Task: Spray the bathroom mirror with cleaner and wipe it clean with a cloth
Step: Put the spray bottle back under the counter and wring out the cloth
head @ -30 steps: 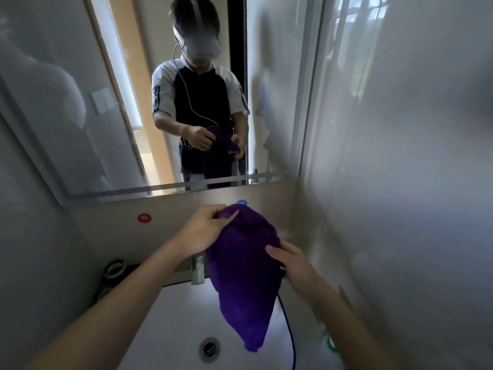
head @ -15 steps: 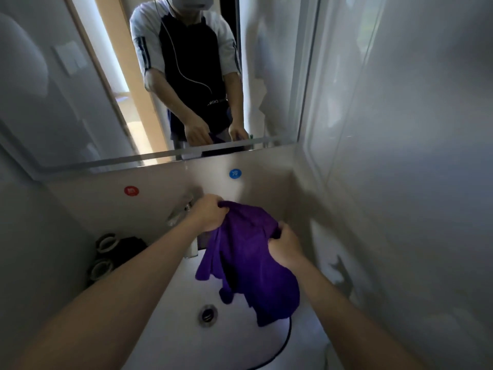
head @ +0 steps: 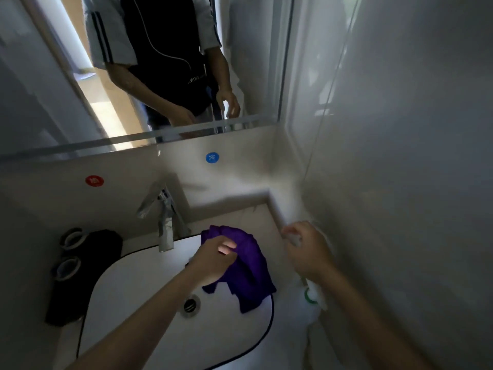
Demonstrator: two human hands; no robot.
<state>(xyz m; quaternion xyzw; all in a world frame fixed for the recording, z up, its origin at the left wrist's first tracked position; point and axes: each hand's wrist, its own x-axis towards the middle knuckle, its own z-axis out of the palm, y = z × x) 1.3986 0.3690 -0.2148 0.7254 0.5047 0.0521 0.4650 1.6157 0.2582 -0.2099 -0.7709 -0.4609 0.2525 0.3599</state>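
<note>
My left hand [head: 213,259] has the purple cloth [head: 248,265] bunched up in its fingers, gripping the top of it so the rest hangs down over the right side of the white sink [head: 149,303]. The bottom corner of the cloth drapes across the sink's dark rim. My right hand [head: 306,252] is over by the right wall, fingers curled round the top of the spray bottle [head: 314,292] (it's blurry there, but you can make out a white body with a green ring poking out below my wrist). The bottle sits on the table just right of the sink, well apart from the cloth.

Going outward: the drain [head: 190,304] is just below my left forearm, and the chrome faucet [head: 162,217] stands behind the sink, a bit left of the cloth. On the splashback above it there's a red sticker [head: 94,180] on the left and a blue sticker [head: 212,157] on the right. Left of the sink there's a dark bundle with two tape rolls [head: 70,252] on it. The mirror [head: 40,89] runs across the top, and it shows my torso and both arms reaching down.
</note>
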